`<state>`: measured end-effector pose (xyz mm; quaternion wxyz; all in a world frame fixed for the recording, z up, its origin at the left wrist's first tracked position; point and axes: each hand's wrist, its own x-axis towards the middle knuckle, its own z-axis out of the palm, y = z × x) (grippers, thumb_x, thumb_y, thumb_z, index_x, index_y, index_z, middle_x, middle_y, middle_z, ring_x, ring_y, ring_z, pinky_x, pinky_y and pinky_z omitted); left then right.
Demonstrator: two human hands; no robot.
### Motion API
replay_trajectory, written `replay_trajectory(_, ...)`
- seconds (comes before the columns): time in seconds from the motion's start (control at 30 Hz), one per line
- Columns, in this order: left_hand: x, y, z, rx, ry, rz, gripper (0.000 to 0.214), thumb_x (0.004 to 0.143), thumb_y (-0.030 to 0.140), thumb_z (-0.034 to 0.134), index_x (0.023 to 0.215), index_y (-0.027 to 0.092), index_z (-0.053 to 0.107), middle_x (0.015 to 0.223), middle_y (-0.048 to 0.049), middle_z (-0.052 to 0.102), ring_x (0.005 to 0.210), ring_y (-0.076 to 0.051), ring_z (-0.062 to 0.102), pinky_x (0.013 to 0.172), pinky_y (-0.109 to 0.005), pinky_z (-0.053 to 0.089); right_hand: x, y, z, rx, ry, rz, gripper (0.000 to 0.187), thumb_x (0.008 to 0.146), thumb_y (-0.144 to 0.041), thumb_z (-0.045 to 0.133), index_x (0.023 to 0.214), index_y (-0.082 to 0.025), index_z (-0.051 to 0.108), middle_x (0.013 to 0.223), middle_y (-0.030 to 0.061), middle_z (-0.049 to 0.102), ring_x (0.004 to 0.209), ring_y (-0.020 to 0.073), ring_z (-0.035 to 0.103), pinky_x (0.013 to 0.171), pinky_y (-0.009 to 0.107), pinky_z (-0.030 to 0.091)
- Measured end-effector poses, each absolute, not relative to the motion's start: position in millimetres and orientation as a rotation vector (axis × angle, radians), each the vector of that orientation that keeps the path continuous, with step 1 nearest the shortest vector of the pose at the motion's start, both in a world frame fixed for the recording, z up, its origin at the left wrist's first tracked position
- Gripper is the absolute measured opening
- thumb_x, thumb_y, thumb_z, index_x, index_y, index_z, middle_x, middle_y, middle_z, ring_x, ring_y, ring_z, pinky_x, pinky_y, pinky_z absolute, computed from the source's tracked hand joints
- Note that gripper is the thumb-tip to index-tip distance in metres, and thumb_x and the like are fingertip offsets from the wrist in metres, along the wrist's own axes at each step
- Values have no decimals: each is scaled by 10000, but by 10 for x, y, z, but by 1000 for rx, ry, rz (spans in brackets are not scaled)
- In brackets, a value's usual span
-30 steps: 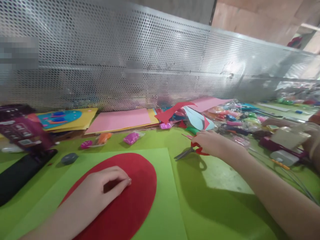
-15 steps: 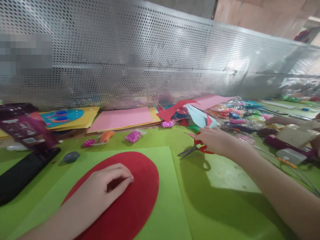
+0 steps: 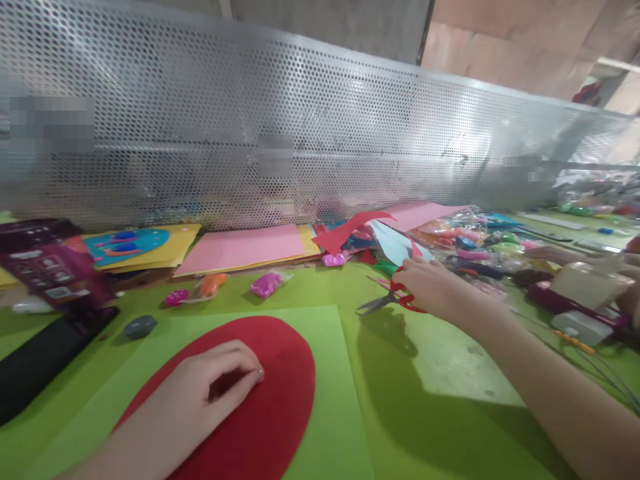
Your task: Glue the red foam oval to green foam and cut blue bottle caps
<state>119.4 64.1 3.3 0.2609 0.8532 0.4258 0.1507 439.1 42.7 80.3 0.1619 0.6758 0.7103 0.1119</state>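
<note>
A large red paper oval lies on a light green sheet. My left hand rests on the oval, fingers curled and thumb meeting the fingertips, with nothing visible between them. To the right, just above the table, my right hand grips scissors by their red handles. Their blades point left and are slightly apart. Close behind that hand are a red paper scrap and a light blue paper piece.
A perforated metal panel stands behind the green table. At left are a purple package, a black object and a grey lump. Pink sheets lie behind bagged purple clay. Another person's hand is at right.
The view has tilted up slightly, so the table things sit a little lower. My right hand keeps hold of the scissors, and my left hand stays on the red oval.
</note>
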Motion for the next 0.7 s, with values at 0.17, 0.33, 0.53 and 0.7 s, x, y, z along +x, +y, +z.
replay_trajectory(0.17,1183,633,32,2312,1151,396,262,856,411,431,786,239,615,902,-3,652,865,-178,604,768,-261,467,4430,390,793,1831,2156,174,344,693,-4,511,914,-222,659,898,61,587,829,188,532,645,258,367)
replay_trajectory(0.33,1183,641,24,2297,1154,386,256,861,406,427,789,237,605,897,1,645,862,-172,600,765,-263,463,4380,399,768,1885,2113,145,338,684,20,511,904,-183,669,856,85,596,798,207,549,606,268,364)
replay_trajectory(0.53,1212,618,73,2300,1122,416,238,855,364,429,772,228,605,863,-4,651,810,-170,608,708,-256,475,4454,399,777,1844,2163,101,266,712,-43,564,870,-224,679,815,52,612,794,204,563,634,269,393)
replay_trajectory(0.7,1200,603,87,2295,1128,458,229,844,364,450,768,234,622,857,-7,658,801,-175,609,663,-243,476,4445,403,745,1909,2133,153,230,697,-57,598,840,-217,681,825,64,621,759,201,573,626,273,402)
